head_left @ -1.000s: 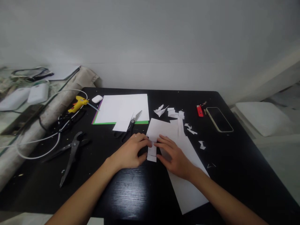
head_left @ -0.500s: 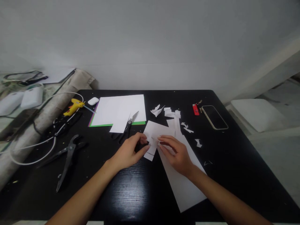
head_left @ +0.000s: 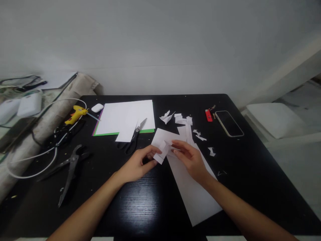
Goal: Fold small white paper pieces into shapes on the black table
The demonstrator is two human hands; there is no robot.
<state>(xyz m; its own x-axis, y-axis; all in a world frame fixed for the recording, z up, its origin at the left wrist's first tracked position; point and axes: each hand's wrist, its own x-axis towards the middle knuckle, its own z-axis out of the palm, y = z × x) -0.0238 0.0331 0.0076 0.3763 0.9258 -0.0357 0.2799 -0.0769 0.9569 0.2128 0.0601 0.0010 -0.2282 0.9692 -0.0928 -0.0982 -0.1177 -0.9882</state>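
Observation:
Between my hands is a small folded piece of white paper [head_left: 164, 151], with creases and a flap standing up. My left hand [head_left: 139, 163] pinches its lower left corner between thumb and fingers. On its right side my right hand [head_left: 188, 156] has bent fingers at the upper edge; whether they grip it or only touch it I cannot tell. Beneath the hands lies a white sheet [head_left: 193, 194], slanting toward the table's front. Another white piece [head_left: 160, 135] rests just behind the folded one. Black-handled scissors [head_left: 136, 134] lie partly open to the left of it.
A stack of white sheets [head_left: 125, 113] over coloured ones lies at the back. Paper scraps [head_left: 184, 119] are scattered right of centre. A red lighter [head_left: 208, 115] and a phone [head_left: 229, 124] lie at right. Pliers [head_left: 72, 162], a yellow glue gun [head_left: 76, 114] and its cord are at left.
The folded paper has been lifted and tilted, its flap now raised. My left fingers have closed on its corner. My right fingers have spread somewhat at its edge. The view has shifted slightly.

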